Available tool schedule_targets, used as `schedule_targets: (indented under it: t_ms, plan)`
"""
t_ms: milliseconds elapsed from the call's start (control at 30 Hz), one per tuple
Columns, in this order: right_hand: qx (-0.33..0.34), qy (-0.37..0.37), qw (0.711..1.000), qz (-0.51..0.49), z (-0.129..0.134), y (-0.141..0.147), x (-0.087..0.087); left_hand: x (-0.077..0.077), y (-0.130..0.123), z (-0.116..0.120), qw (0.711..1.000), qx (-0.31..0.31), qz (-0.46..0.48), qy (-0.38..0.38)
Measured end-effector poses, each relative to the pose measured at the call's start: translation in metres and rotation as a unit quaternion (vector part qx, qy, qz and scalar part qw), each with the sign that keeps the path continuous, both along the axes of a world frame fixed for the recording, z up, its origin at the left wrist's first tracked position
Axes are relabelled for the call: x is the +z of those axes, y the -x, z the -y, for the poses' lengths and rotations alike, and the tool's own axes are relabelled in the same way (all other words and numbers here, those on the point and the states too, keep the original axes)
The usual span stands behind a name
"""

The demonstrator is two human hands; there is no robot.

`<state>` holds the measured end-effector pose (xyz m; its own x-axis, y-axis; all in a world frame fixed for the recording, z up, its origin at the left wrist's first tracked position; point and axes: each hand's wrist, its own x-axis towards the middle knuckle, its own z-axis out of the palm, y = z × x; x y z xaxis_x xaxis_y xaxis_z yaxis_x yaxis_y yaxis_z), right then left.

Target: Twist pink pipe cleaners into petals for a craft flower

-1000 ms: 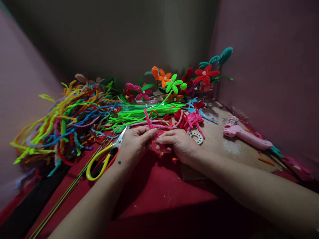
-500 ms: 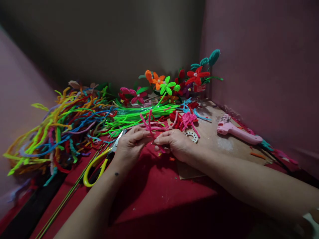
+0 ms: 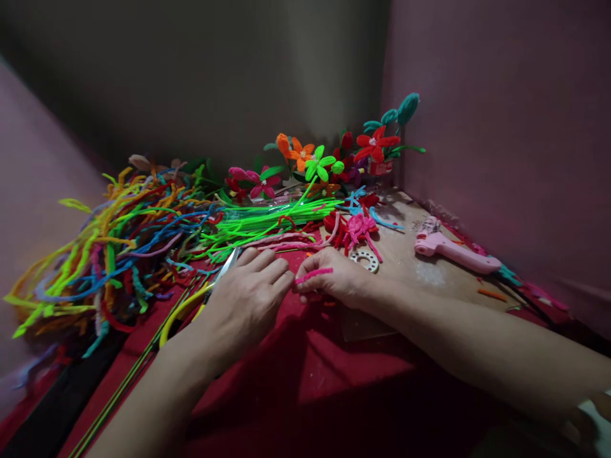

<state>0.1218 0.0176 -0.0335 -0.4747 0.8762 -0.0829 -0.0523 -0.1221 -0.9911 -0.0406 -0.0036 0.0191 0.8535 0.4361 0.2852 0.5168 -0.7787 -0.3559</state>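
A short pink pipe cleaner (image 3: pixel 314 275) sticks out across the fingers of my right hand (image 3: pixel 337 278), which is closed in a pinch. My left hand (image 3: pixel 258 294) is curled with its back towards me, its fingertips meeting the right hand's at the pipe cleaner; what lies inside the fingers is mostly hidden. Under my left wrist, yellow-handled scissors (image 3: pixel 177 316) lie partly covered. Just beyond my right hand are a pale ring with holes (image 3: pixel 365 259) and a bundle of pink pipe cleaners (image 3: pixel 361 229).
Loose multicoloured pipe cleaners (image 3: pixel 119 248) heap up at the left, beside a green bunch (image 3: pixel 277 219). Pipe-cleaner flowers (image 3: pixel 319 164) stand along the back. A pink glue gun (image 3: pixel 456 250) rests on a brown board (image 3: pixel 443 286) at right. Thin green stems (image 3: pixel 121 388) lie at front left.
My left hand has rolled over, so its back now faces up. The pink pipe cleaner ends that stood upright between the hands now lie across my right fingers.
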Motion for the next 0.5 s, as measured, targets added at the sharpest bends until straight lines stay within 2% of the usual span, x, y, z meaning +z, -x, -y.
schedule_targets:
  t_ms: [67, 133, 167, 200, 233, 267, 333, 400, 433, 467, 500]
  plan:
    - [-0.011, -0.054, 0.997, 0.05, 0.004, 0.002, 0.002, 0.002, -0.002, 0.003, 0.999, 0.037, -0.017, 0.035]
    - [-0.047, -0.153, 0.979, 0.124, 0.009, 0.003, 0.003, 0.003, -0.004, 0.002, 0.99, 0.104, 0.013, 0.1]
    - [-0.071, -0.213, 0.961, 0.161, 0.012, 0.004, 0.003, 0.003, -0.004, 0.0, 0.976, 0.147, 0.05, 0.154]
    - [-0.098, -0.277, 0.937, 0.191, 0.015, 0.004, 0.003, 0.003, -0.004, -0.002, 0.949, 0.195, 0.098, 0.227]
    - [-0.125, -0.342, 0.906, 0.213, 0.018, 0.004, 0.001, 0.002, -0.004, -0.005, 0.906, 0.239, 0.156, 0.314]
    - [-0.15, -0.402, 0.873, 0.231, 0.02, 0.004, 0.0, 0.001, -0.004, -0.009, 0.845, 0.272, 0.219, 0.406]
    - [-0.183, -0.514, 0.799, 0.255, 0.023, 0.003, -0.003, -0.001, -0.003, -0.015, 0.694, 0.294, 0.333, 0.567]
    - [-0.199, -0.606, 0.723, 0.265, 0.025, 0.003, -0.006, -0.005, -0.002, -0.019, 0.553, 0.275, 0.396, 0.679]
    - [-0.2, -0.637, 0.696, 0.264, 0.026, 0.003, -0.006, -0.005, -0.001, -0.02, 0.498, 0.263, 0.408, 0.718]
    - [-0.2, -0.654, 0.684, 0.254, 0.026, 0.003, -0.006, -0.005, 0.0, -0.019, 0.459, 0.254, 0.414, 0.744]
    - [-0.2, -0.654, 0.691, 0.234, 0.026, 0.002, -0.005, -0.004, 0.001, -0.018, 0.44, 0.251, 0.419, 0.754]
